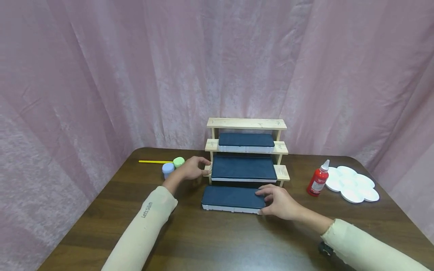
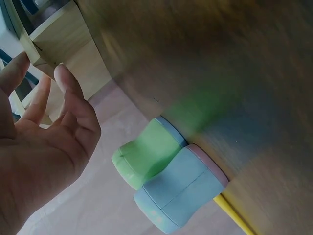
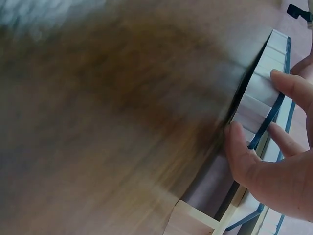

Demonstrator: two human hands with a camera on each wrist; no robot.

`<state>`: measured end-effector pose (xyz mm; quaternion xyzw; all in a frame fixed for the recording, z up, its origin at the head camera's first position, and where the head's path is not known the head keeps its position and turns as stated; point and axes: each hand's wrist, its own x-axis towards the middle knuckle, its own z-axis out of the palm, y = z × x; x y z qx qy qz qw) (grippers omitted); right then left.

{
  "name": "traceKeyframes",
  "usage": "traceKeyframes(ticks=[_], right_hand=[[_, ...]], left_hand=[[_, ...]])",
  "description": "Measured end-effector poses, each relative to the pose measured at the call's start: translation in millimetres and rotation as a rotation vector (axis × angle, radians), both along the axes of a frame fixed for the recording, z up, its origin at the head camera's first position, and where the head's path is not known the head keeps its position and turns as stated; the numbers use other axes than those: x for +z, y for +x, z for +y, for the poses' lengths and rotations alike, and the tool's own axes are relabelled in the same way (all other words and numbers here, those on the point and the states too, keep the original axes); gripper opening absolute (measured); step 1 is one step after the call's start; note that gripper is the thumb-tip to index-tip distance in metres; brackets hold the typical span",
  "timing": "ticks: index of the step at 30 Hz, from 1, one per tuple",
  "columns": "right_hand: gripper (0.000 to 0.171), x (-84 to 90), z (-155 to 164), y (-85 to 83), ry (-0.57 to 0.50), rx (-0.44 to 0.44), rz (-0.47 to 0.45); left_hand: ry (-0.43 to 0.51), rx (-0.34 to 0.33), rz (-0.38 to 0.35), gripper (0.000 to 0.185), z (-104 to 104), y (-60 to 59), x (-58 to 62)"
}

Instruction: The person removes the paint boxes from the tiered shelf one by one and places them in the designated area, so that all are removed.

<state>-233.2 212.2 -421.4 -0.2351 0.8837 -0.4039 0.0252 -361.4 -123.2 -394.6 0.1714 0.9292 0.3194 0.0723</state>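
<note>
A stepped wooden stand [image 1: 246, 123] stands at the back of the table. My left hand [image 1: 194, 168] is at the left end of its lowest step, thumb and fingers bent around the plank's corner. In front of the stand lies a flat white box with a dark blue lid [image 1: 228, 196]. My right hand [image 1: 282, 202] grips its right end, fingers over the lid and thumb at the front side. Two similar boxes rest on the stand: a lower lidded box [image 1: 243, 168] and an upper lidded box [image 1: 246, 139]. In the right wrist view, fingertips touch the white side [image 3: 264, 76].
Left of the stand are a blue jar [image 1: 167, 170], a green jar [image 1: 178, 162] and a yellow stick [image 1: 155, 162]. A red bottle [image 1: 318, 181] with a white nozzle stands at right beside a white flower-shaped palette [image 1: 352, 184]. Pink curtain [image 1: 169, 75] hangs behind the table.
</note>
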Motion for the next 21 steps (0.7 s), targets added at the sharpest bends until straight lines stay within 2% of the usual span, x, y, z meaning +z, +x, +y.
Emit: traceKeyframes(ticks=[7,13,21], right_hand=[[0.051,-1.2,-1.5,-3.4,0.013,-0.004,0.006],[0.052,-2.7,-1.2,-7.0,0.022,0.003,-0.005],[0.053,-0.5,-0.9,-9.9,0.027,0.000,-0.023]], left_hand=[[0.009,0.007,0.037,0.036,-0.2,0.8,-3.7],[0.022,0.029,0.035,0.036,0.1,0.8,-6.0],[0.043,0.026,0.045,0.034,-0.6,-0.6,-6.9]])
